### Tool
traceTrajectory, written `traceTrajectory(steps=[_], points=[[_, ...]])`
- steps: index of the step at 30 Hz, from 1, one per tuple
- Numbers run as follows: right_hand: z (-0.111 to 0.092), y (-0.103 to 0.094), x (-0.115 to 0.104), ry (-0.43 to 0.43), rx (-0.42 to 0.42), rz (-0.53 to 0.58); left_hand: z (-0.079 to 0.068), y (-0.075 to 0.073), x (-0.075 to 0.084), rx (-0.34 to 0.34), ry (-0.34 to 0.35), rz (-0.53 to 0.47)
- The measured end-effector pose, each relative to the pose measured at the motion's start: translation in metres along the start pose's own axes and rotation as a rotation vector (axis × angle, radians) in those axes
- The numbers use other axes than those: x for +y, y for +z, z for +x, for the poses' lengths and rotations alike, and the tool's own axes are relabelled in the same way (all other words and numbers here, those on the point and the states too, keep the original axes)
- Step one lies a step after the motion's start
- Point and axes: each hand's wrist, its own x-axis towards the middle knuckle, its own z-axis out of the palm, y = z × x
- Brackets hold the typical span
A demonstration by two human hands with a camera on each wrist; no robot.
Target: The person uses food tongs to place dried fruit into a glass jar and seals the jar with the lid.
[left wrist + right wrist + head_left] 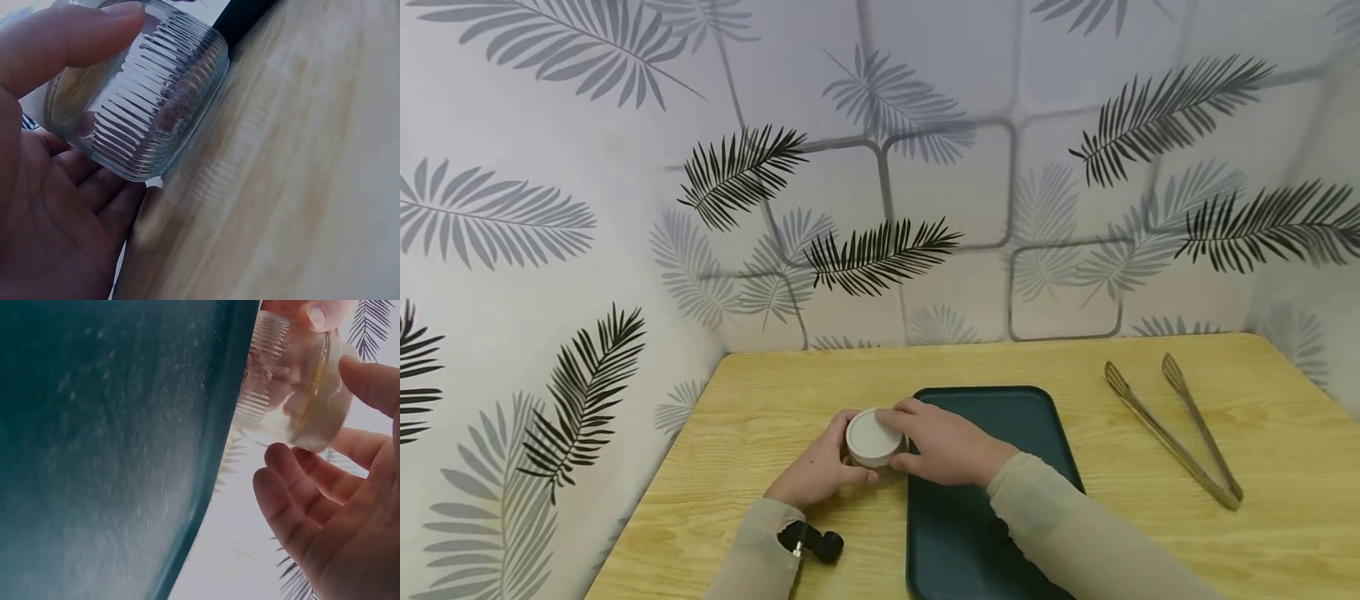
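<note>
A ribbed clear glass jar (156, 94) with a pale round lid (870, 437) stands at the left edge of the dark green tray (955, 517). My left hand (816, 471) grips the jar's side, its thumb on the near side and its fingers behind. From the right, my right hand (943, 442) holds the lid. In the right wrist view, its thumb and some fingertips touch the lid's rim (334, 394). Reflections and the hands showing through the glass keep me from telling what the jar contains.
Metal tongs (1180, 446) lie spread on the wooden table (1285, 433), right of the tray. Behind the table rises a leaf-patterned wall covering (940, 192). A black wrist-worn device (829, 547) sits at my left sleeve.
</note>
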Motion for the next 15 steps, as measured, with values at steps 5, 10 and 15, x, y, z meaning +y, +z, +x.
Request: traceTrajectory(steps=[5, 10, 15], points=[[-0.015, -0.009, 0.01, 0.048, 0.065, -0.009, 0.0, 0.0, -0.003, -0.033, 0.015, 0.013], [-0.04, -0.026, 0.032, 0.102, 0.141, -0.031, 0.0, -0.001, -0.007, -0.051, 0.03, 0.0], [-0.076, -0.039, 0.061, 0.119, 0.274, -0.125, -0.004, -0.004, -0.008, -0.053, 0.034, -0.032]])
